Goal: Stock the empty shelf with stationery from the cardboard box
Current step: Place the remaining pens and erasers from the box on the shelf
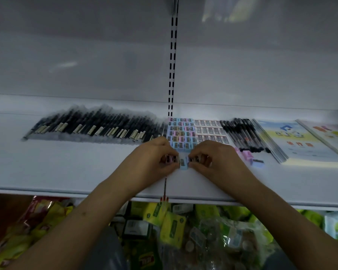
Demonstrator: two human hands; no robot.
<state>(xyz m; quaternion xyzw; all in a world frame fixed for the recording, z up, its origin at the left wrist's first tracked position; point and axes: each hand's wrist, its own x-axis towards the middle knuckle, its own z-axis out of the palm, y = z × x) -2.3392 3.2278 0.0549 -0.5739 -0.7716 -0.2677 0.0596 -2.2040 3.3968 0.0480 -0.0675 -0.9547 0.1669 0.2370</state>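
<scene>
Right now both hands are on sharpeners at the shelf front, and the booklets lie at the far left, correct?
Not quite. The head view shows the booklets at the far right; left hand and right hand do hold sharpeners at the shelf front.

Left hand (154, 156) and right hand (213, 158) pinch small sharpeners (183, 164) on the white shelf (66, 168).

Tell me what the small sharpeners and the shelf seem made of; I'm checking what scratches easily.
The sharpeners look like moulded plastic, matte pastel blue and pink with dark inserts, probably blades. The shelf looks like painted sheet metal: smooth white, a faint sheen, and a thin rolled front edge. Neither is certain.
</scene>
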